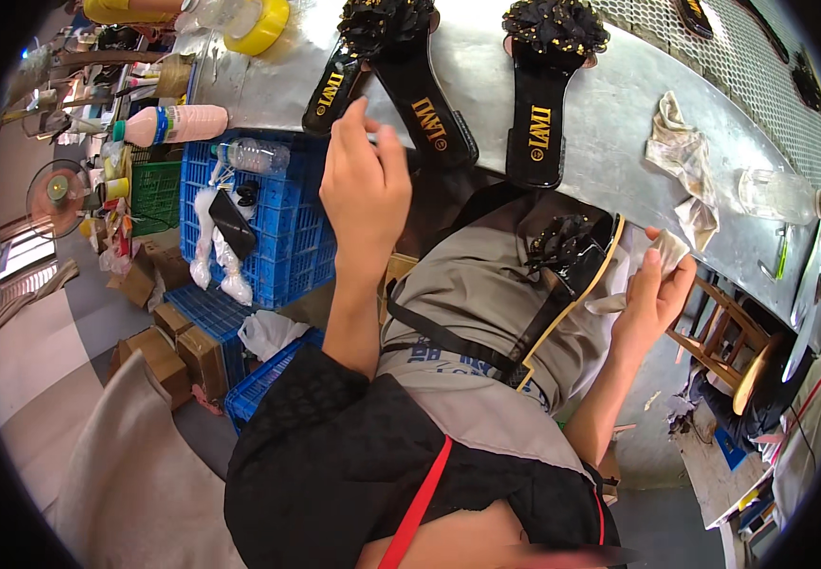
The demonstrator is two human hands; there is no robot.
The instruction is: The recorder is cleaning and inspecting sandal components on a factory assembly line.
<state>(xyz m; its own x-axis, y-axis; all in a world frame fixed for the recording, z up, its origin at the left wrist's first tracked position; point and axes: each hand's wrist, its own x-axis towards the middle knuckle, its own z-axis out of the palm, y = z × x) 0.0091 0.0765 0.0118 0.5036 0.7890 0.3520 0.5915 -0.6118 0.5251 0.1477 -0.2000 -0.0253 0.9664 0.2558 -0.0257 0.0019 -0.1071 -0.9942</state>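
Note:
My left hand (369, 194) is raised by the table's near edge, fingers apart and slightly bent, with nothing visible in it. Its fingertips overlap the toe end of a black slide sandal (323, 106) in the picture; contact cannot be told. Beside that lie a second black sandal (422, 100) and a third (535, 119), with dark ruffled flowers and gold lettering. On my lap rests another black sandal (576, 270), tilted, its pale-edged sole turned to the right. My right hand (652, 299), right of the lap sandal, pinches a whitish cloth (668, 254).
On the metal table (609, 123) are a stained rag (683, 166), a clear bottle (775, 194) and a yellow tape roll (258, 27). Blue crates (282, 228) stand at left, with a phone (232, 225) on top. Under the table's right side is a wooden stool (728, 332).

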